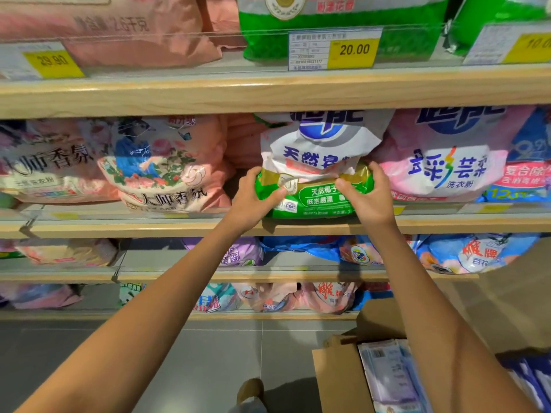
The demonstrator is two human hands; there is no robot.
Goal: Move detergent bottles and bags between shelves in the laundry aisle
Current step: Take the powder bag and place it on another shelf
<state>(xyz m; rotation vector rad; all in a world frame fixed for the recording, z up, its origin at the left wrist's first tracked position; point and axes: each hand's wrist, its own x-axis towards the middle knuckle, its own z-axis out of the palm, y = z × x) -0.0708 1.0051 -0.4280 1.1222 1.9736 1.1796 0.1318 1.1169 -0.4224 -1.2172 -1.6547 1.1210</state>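
Both arms reach forward to the second shelf (179, 229) from the top, where a white and green detergent bag (316, 174) sits at the front edge. The left hand (253, 198) has a closed grip on the bag's lower left corner, thumb on the front and fingers wrapped behind. The right hand (368, 198) has a closed grip on the lower right side, thumb pressed against the green band and fingers curled over the bag's edge. The bag's bottom rests on or just over the shelf lip; its top is tucked under the shelf above (268, 90).

Neighbours crowd it closely. A pink bag with rainbow lettering (447, 162) presses against its right side, with a blue bag (527, 162) beyond that. To the left there is a narrow dark gap, then a floral pink bag (167, 165) leaning forward, and another bag with the same lettering (44, 165) further left. Plain pink bags (241, 138) lie behind.

The top shelf carries a large pink bag (119, 28) and a green bag (328, 28), with a yellow price tag reading 20.00 (353, 50) hanging in front. Lower shelves hold more purple, blue and pink bags (477, 251). On the grey floor (179, 368) at lower right stands an open cardboard box (337, 380) with flat packets (390, 377) inside, right below the right forearm. A shoe tip (250, 389) shows at the bottom.
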